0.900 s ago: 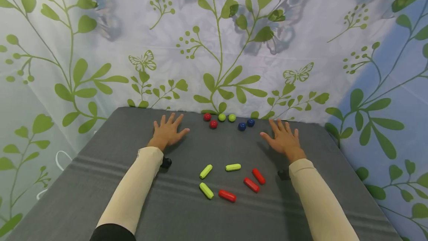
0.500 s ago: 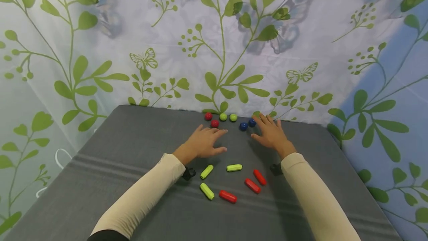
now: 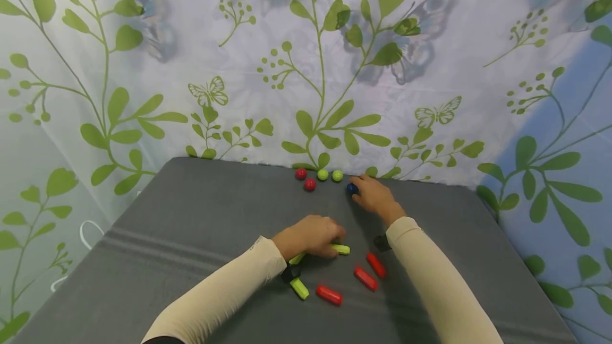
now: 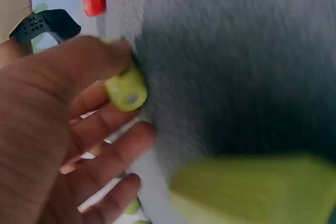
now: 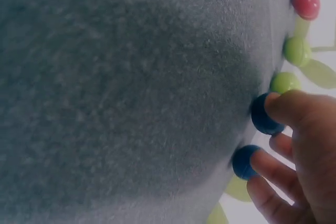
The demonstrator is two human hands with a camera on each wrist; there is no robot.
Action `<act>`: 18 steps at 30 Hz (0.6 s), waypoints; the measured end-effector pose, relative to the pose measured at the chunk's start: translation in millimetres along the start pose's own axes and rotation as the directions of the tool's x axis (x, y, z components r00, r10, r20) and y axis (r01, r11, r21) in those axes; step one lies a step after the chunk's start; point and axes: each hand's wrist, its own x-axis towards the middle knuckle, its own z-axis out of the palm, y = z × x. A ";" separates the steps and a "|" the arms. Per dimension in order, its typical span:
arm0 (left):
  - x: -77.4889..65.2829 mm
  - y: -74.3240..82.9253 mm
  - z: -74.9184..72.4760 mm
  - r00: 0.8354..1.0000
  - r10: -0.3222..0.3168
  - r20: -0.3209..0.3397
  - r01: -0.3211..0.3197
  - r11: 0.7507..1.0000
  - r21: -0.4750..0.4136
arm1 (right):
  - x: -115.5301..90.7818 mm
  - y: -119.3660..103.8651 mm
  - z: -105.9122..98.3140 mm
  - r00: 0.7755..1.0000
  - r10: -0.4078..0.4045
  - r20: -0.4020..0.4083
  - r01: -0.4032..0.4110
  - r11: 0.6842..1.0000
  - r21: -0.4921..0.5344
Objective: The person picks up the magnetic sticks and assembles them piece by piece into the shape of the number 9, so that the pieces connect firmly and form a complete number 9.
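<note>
In the head view my left hand (image 3: 313, 235) comes down on the rear yellow-green faceted stick (image 3: 341, 249). Its thumb and fingers lie on either side of that stick (image 4: 127, 90) in the left wrist view, pinching it. Two more yellow-green sticks, one of them the lower one (image 3: 299, 289), are partly covered by my left wrist. At the back, my right hand (image 3: 374, 195) curls round a blue ball (image 3: 352, 189). The right wrist view has the thumb on this blue ball (image 5: 265, 115) and another finger touching the second blue ball (image 5: 244, 162).
Three red sticks (image 3: 329, 295) lie at the front right of the grey-covered table (image 3: 191, 227). Two red balls (image 3: 309, 185) and two green balls (image 3: 337, 175) sit along the back edge, before a leaf-patterned curtain (image 3: 248, 68).
My left hand has moved right and toward me, from the left side onto the rear yellow-green stick. My right hand has moved left to the blue balls, and its fingers have curled.
</note>
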 end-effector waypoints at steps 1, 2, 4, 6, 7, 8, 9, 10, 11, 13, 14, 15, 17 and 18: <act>0.6 -1.9 -0.8 1.000 -0.006 0.006 0.006 1.000 -0.007 | 1.3 -0.4 0.9 1.000 0.000 0.001 0.000 1.000 0.000; 1.2 -4.5 -2.2 1.000 -0.012 0.011 0.012 1.000 -0.013 | 2.6 -0.5 1.6 1.000 0.002 0.001 -0.002 1.000 0.001; 2.9 -9.9 -6.2 0.999 -0.027 0.017 0.028 0.999 -0.025 | 2.5 0.9 3.2 1.000 0.004 -0.006 -0.004 1.000 -0.007; 5.7 -16.8 -11.1 0.999 -0.050 0.016 0.050 0.998 -0.038 | 0.0 2.8 3.9 1.000 0.020 -0.005 -0.020 1.000 0.000; 7.1 -21.4 -14.0 0.998 -0.062 0.013 0.063 0.997 -0.048 | -0.9 3.8 4.0 1.000 0.024 -0.008 -0.024 1.000 -0.001; 8.6 -26.6 -16.5 0.997 -0.076 0.005 0.076 0.995 -0.062 | -1.8 4.5 4.1 1.000 0.026 -0.007 -0.026 1.000 -0.001; 9.8 -31.9 -19.2 0.996 -0.091 -0.003 0.090 0.993 -0.081 | -2.6 5.0 3.9 1.000 0.029 -0.004 -0.029 1.000 -0.003; 11.2 -37.5 -21.4 0.994 -0.105 -0.013 0.103 0.990 -0.099 | -3.2 5.3 3.7 1.000 0.030 0.000 -0.030 1.000 -0.001; 12.6 -43.1 -23.0 0.993 -0.113 -0.025 0.109 0.987 -0.121 | -4.0 5.4 3.4 1.000 0.031 0.007 -0.031 1.000 0.002; 15.8 -53.9 -24.6 0.991 -0.119 -0.053 0.109 0.980 -0.163 | -6.0 5.3 3.3 0.999 0.026 0.018 -0.026 1.000 -0.001; 17.5 -58.8 -24.7 0.990 -0.121 -0.067 0.107 0.978 -0.180 | -7.3 5.3 3.5 0.999 0.023 0.025 -0.023 1.000 -0.001; 19.4 -63.5 -24.5 0.989 -0.122 -0.080 0.105 0.976 -0.189 | -8.9 5.0 3.7 0.999 0.022 0.031 -0.022 1.000 -0.001; 23.6 -72.0 -23.0 0.987 -0.122 -0.104 0.099 0.974 -0.203 | -12.9 3.6 4.4 0.999 0.017 0.035 -0.017 1.000 0.003; 25.6 -75.4 -22.3 0.986 -0.128 -0.110 0.103 0.972 -0.210 | -15.1 2.8 4.9 0.999 0.016 0.036 -0.017 1.000 0.005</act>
